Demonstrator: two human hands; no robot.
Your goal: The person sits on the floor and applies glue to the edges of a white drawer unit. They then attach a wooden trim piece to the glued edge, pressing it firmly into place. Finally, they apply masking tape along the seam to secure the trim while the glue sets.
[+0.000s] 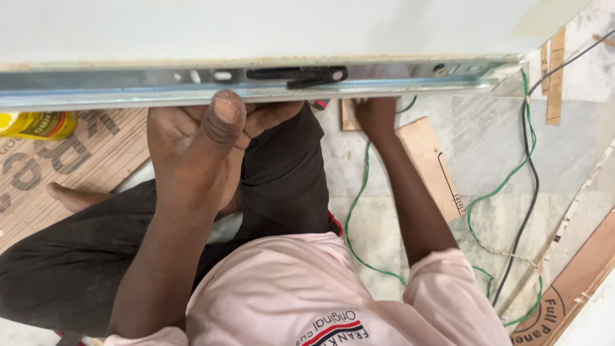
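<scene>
A metal slide rail (pixel 256 80) lies along the white panel's (pixel 256 29) edge, above both hands.

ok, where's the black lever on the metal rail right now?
Head view, top centre: the black lever sits in the metal drawer rail along the white panel's edge, just above and right of the left hand's thumb.

- At far left, under the panel's edge, I see a yellow container (pixel 37 124) with a red and dark label band, lying on its side.
- It rests on a brown corrugated cardboard sheet (pixel 77 160) with large dark print.
- At lower right, a brown cardboard piece (pixel 564 301) carries black print and a curved line.
</scene>
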